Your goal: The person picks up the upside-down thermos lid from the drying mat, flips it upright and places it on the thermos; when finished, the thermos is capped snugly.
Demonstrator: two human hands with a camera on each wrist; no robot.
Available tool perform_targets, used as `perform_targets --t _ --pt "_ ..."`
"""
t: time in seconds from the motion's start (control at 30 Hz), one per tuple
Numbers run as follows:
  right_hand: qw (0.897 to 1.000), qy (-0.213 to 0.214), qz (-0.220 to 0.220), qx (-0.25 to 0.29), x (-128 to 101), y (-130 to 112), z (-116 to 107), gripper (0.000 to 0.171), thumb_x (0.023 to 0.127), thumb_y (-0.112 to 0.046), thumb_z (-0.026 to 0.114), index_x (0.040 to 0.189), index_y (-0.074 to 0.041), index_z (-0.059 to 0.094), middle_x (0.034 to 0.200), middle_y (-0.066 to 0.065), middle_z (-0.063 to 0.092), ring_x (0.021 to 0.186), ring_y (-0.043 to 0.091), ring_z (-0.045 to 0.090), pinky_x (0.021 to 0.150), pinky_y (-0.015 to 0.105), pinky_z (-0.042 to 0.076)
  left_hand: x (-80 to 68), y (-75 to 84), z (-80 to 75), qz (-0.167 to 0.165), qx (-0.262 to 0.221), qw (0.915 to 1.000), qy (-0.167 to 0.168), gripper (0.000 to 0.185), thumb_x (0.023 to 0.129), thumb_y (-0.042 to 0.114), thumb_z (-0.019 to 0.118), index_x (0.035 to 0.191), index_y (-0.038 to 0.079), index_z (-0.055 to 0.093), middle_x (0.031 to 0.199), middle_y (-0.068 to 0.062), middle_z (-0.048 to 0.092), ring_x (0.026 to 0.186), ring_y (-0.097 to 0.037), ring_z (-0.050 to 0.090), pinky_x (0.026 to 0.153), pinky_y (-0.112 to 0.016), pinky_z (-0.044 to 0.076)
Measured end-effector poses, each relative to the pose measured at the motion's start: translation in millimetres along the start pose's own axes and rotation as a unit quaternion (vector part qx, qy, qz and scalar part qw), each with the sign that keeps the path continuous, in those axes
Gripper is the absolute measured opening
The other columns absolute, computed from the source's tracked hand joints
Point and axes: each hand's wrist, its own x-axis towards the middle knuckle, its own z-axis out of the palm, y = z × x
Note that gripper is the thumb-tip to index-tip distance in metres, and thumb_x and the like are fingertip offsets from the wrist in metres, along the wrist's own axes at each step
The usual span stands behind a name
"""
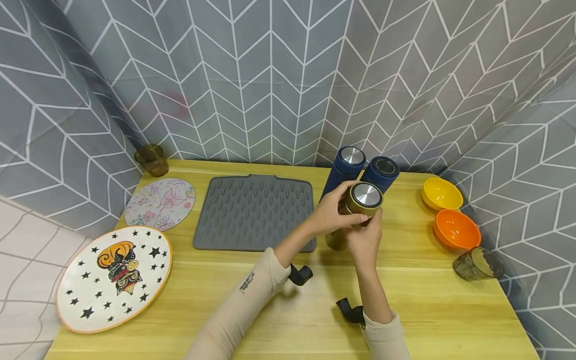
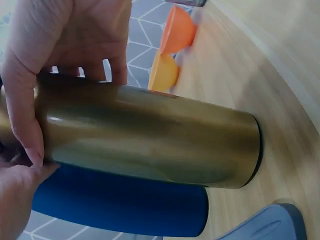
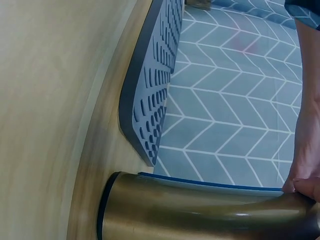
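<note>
A gold thermos bottle (image 1: pixel 365 196) with a silver-topped lid stands upright between both hands, its black-edged base down at the tabletop. My left hand (image 1: pixel 333 214) wraps the upper part from the left, thumb across the front just below the lid. From the right, my right hand (image 1: pixel 366 242) grips it slightly lower; in the left wrist view that hand's fingers reach behind the gold body. Close behind are two navy bottles, one with a silver lid (image 1: pixel 352 155) and one with a dark round top (image 1: pixel 384 166). A blue bottle (image 2: pixel 125 200) is alongside in the left wrist view.
Left of the bottles lies a grey ribbed mat (image 1: pixel 256 212). Farther left are a butterfly-patterned round mat (image 1: pixel 160 203), a star-patterned plate (image 1: pixel 150 270) and a brown glass (image 1: pixel 153 159). Yellow bowl (image 1: pixel 442 194), orange bowl (image 1: pixel 456 229) and a tipped glass (image 1: pixel 478 263) line the right edge.
</note>
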Motion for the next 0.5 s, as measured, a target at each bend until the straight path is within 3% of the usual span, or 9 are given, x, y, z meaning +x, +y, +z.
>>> perform_targets --t 0.17,0.3,0.37,0.5 --pt "1.000 -0.006 -0.004 0.022 -0.8 0.6 0.4 0.060 0.078 0.006 0.067 0.132 0.003 0.042 0.116 0.023 0.063 0.101 0.028 0.059 0.085 0.038 0.046 1.3 1.6 2.4 -0.003 0.065 0.9977 0.020 0.091 0.074 0.028 0.087 0.149 0.010 0.037 0.142 -0.009 0.044 0.124 -0.018 0.049 0.105 -0.029 0.041" --pt "1.000 -0.003 -0.003 -0.007 -0.2 0.9 1.4 0.060 0.077 0.006 0.066 0.132 0.000 0.043 0.112 0.023 0.064 0.095 0.029 0.060 0.079 0.037 0.045 1.5 1.4 -0.1 0.024 0.034 0.9989 0.021 0.074 0.077 0.013 0.081 0.140 0.006 0.043 0.134 -0.013 0.055 0.118 -0.023 0.056 0.100 -0.025 0.045" --pt "1.000 0.000 -0.005 -0.007 0.0 1.0 1.7 0.059 0.076 0.007 0.065 0.131 0.001 0.043 0.111 0.023 0.065 0.094 0.030 0.060 0.078 0.035 0.045 1.1 0.9 -1.6 0.023 0.012 0.9996 0.007 0.077 0.076 0.009 0.080 0.142 0.006 0.041 0.136 -0.013 0.054 0.118 -0.022 0.057 0.101 -0.024 0.045" --pt "1.000 0.000 -0.001 0.013 0.0 0.1 2.7 0.057 0.077 0.007 0.064 0.130 0.003 0.042 0.112 0.024 0.064 0.098 0.030 0.060 0.081 0.034 0.045 0.2 -0.6 -0.8 -0.001 0.039 0.9991 0.018 0.087 0.075 0.021 0.086 0.145 0.006 0.038 0.140 -0.009 0.048 0.123 -0.016 0.051 0.104 -0.026 0.042"
